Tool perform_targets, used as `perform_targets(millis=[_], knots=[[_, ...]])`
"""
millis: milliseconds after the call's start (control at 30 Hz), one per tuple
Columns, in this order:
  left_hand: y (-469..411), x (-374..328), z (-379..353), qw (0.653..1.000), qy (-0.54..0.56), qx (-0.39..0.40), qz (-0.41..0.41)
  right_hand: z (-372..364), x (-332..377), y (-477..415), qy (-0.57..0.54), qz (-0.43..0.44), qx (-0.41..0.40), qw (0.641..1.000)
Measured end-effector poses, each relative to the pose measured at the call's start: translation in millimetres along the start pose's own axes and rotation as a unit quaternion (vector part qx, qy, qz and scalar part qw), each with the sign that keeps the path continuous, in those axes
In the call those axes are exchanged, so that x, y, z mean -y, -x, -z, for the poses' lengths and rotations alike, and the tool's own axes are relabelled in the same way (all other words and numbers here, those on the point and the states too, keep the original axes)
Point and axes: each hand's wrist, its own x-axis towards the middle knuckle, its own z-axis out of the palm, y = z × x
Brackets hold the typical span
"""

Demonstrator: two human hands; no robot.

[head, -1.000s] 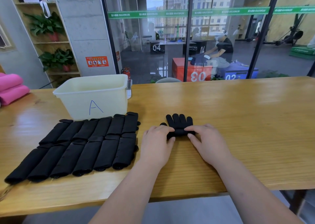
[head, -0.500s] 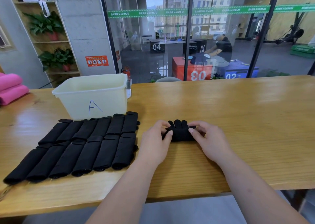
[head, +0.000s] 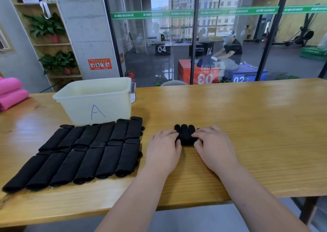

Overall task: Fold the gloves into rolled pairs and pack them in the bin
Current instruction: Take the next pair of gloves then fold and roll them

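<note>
- The half-rolled glove pair [head: 186,138] lies on the bench [head: 247,125], to the right of the bin [head: 95,99] and nearer the person. Its fingertips point away from the person.
- The left hand [head: 163,149] has a narrow grip, with its fingers curled onto the roll's left end.
- The right hand [head: 213,147] pinches the roll's right end, its grip closed on the cloth.
- Two rows of flat black gloves [head: 85,150] lie side by side just in front of the bin, well left of the roll.
</note>
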Motion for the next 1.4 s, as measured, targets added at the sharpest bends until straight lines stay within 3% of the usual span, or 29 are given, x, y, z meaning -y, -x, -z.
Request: perform_targets(millis=[267, 567, 900, 1067, 1267, 1400], knots=[[-0.3, 2.2, -0.8, 0.998, -0.028, 0.052, -0.002, 5.1, 8.0, 0.5, 0.032, -0.023, 0.051, 0.998], [1.1, 5.3, 1.7, 0.998, 0.029, 0.053, 0.003, 7.0, -1.4, 0.6, -0.032, -0.036, 0.073, 0.996], [1.2, 10.2, 7.9, 0.986, 0.144, 0.026, 0.077, 8.9, -11.4, -1.8, -0.223, -0.142, 0.097, 0.96], [0.3, 12.4, 10.9, 0.969, 0.214, 0.031, 0.116, 4.5, -16.6, -4.1, -0.267, -0.161, 0.079, 0.947], [-0.4, 10.1, 15.0, 0.967, 0.215, 0.035, 0.134, 1.7, -18.7, -3.3, -0.239, -0.163, 0.072, 0.955], [-0.4, 10.8, 11.4, 0.976, 0.191, 0.002, 0.106, 1.7, -11.3, -2.1, -0.127, -0.143, 0.025, 0.981]])
